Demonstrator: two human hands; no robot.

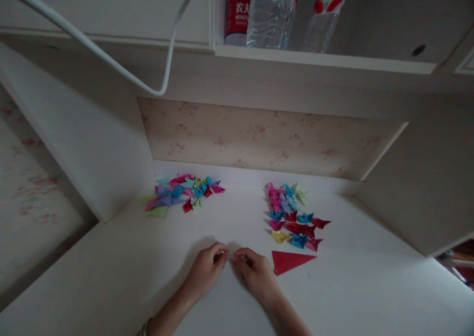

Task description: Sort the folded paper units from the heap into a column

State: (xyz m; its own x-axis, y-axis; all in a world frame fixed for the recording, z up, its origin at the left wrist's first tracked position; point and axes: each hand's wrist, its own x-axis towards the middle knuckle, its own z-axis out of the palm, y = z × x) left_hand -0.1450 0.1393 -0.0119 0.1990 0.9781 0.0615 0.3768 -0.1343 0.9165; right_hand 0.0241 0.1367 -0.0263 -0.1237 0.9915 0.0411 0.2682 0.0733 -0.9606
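My left hand (208, 269) is just above the white desktop, its thumb and fingers curled together. Close beside it, with a small gap between the fingertips, my right hand (257, 275) is closed in a similar pinch. Whatever is in either hand, if anything, is too small or hidden to make out. Right of my right hand lies a flat red folded paper triangle (291, 262). Beyond it, small colourful origami figures (299, 229) stand in loose rows. A heap of folded papers (170, 194) in many colours lies at the back left.
The white desk (229, 306) is enclosed by side panels and a back wall with floral paper (237, 133). An overhead shelf (318, 62) holds several plastic bottles (270, 15). A pale curved bar (111, 62) hangs at the upper left.
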